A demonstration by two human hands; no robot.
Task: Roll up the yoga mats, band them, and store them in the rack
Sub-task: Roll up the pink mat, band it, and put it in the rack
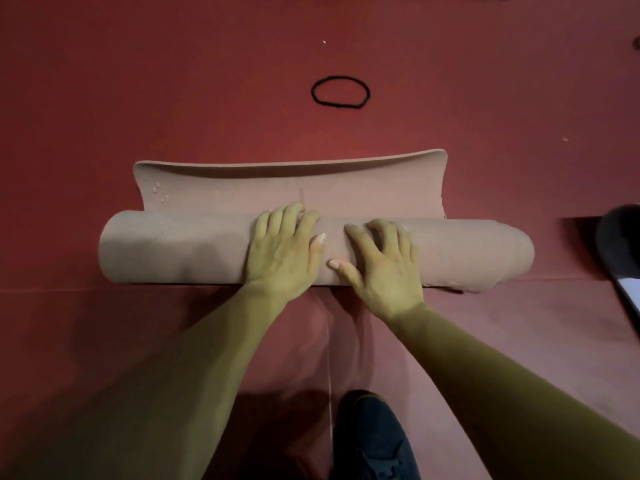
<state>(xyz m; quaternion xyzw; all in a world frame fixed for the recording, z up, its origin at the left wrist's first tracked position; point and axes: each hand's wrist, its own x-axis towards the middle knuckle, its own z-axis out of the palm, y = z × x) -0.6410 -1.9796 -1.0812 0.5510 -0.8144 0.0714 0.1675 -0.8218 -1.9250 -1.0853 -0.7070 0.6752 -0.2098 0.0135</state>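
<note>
We count one yoga mat (173, 247), dusty pink and rolled most of the way, lying crosswise on the red floor (138, 81) near the middle of the view. A short flat tail (311, 188) is still unrolled on the roll's far side, and its far edge curls upward. One black band (341, 77) lies as a closed loop on the floor beyond the mat, well apart from it and touching nothing else. Two hands rest on top of the roll near its middle, just beside each other. The left hand (282, 251) lies palm down, its fingers (294, 216) slightly spread and reaching over the roll toward the tail. The right hand (381, 268) lies the same way, its fingers (360, 237) fanned a little wider and its thumb pointing toward the left hand. Neither hand pinches anything. The fingertips on the roll's far side are hard to make out. One dark shoe (372, 434) shows at the near edge, partly cut off. One dark rounded object (620, 244) is cut off at the right edge, and we cannot tell what it is. The right end of the roll looks ragged, but the detail there is blurred. No rack shows in this view.
</note>
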